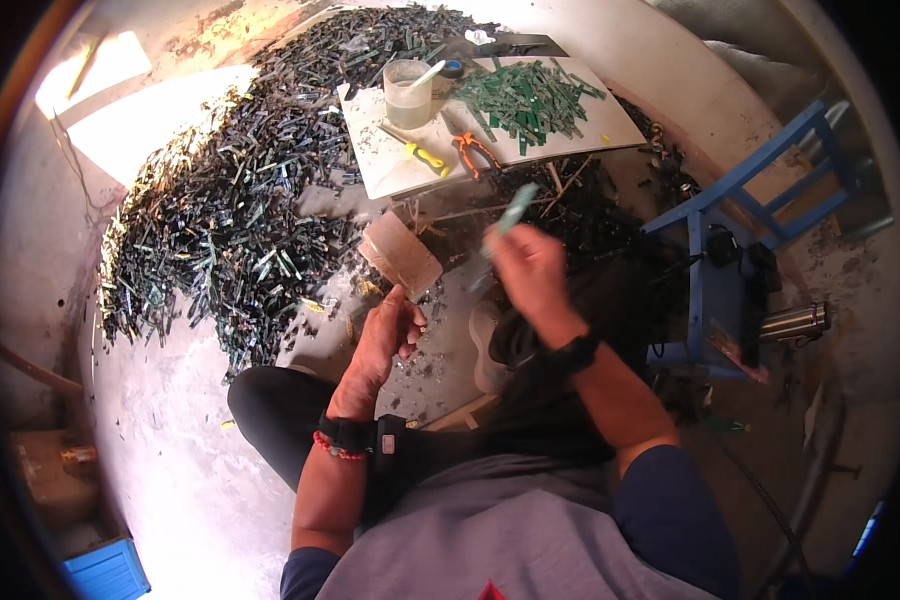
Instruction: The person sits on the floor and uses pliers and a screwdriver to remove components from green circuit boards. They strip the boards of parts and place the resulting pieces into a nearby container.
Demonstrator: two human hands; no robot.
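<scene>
Right hand [530,262], blurred, pinches a green strip [516,208] above the floor, just short of the white board [395,178]. Left hand [382,330] has curled fingers, its index fingertip at a brown block's [405,252] lower edge; whether it grips, I cannot tell. Beyond, pliers [473,152] and a screwdriver [426,156] lie near piled green strips [530,98].

A shiny metal cylinder [795,322] is beside a blue frame [697,270].
</scene>
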